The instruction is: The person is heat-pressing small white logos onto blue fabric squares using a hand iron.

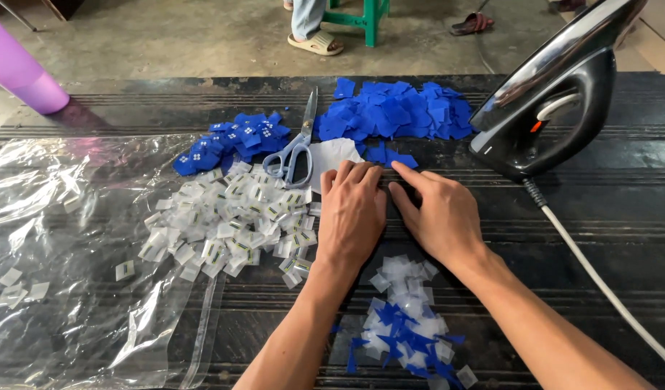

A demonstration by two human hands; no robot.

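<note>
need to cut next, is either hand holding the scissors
No, the scissors lie untouched on the table beyond the left hand, and the right hand rests flat beside it.

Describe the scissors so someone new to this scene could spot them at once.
Start at the black iron standing at the table's right, then go left past the big heap of blue squares. The scissors lie beside it, blades pointing away, the only metal tool, with pale blue handles.

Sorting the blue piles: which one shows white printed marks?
The smaller blue pile left of the scissors; the bigger pile near the iron looks plain blue.
</note>
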